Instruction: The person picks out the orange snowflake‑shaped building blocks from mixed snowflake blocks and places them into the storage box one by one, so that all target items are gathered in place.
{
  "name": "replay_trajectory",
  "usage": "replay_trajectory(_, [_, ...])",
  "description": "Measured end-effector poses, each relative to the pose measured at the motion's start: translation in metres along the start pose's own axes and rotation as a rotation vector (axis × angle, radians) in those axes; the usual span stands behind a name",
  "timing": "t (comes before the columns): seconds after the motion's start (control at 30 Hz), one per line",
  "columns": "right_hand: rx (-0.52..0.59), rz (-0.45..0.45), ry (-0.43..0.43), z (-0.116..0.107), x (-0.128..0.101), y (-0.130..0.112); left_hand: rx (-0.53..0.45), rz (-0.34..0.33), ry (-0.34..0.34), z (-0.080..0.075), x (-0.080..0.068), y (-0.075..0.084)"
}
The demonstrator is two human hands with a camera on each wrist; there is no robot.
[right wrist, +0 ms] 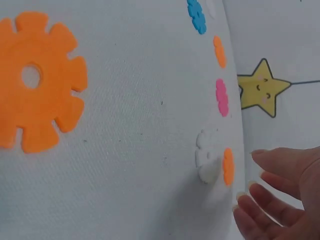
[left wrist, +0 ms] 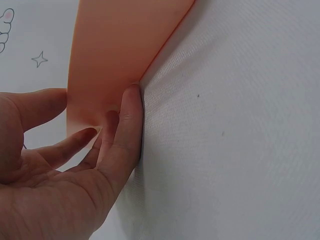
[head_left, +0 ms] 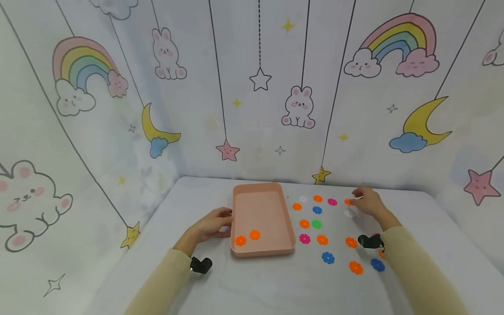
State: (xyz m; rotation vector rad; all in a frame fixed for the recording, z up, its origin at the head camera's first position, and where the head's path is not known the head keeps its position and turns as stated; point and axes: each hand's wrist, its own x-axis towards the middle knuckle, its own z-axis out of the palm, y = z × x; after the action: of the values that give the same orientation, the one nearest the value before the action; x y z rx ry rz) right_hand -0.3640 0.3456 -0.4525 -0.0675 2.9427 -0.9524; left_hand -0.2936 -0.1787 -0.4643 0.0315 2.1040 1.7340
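A pink tray (head_left: pixel 263 189) sits mid-table with two orange flower discs (head_left: pixel 247 237) inside near its front. My left hand (head_left: pixel 225 217) rests on the cloth, its straight fingers (left wrist: pixel 128 125) touching the tray's left wall (left wrist: pixel 120 50). Many coloured flower discs lie right of the tray. My right hand (head_left: pixel 357 195) is at the far right of them, fingers relaxed and holding nothing, just beside an orange disc (right wrist: pixel 228 166) and a white disc (right wrist: pixel 206 157). In the right wrist view the hand (right wrist: pixel 260 185) is a short way from both.
Loose discs on the white cloth include a green one (head_left: pixel 316 224), pink (head_left: pixel 304 238), blue (head_left: pixel 327 257) and orange (head_left: pixel 355 267). A large orange disc (right wrist: pixel 37 82) lies under the right wrist. Cartoon backdrop walls close in the table at the back and sides.
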Motion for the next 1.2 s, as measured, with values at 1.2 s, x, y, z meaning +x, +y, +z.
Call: replay_trajectory(1.2, [-0.008, -0.010, 0.089, -0.004, -0.006, 0.009, 0.003, 0.006, 0.010, 0.000, 0.002, 0.000])
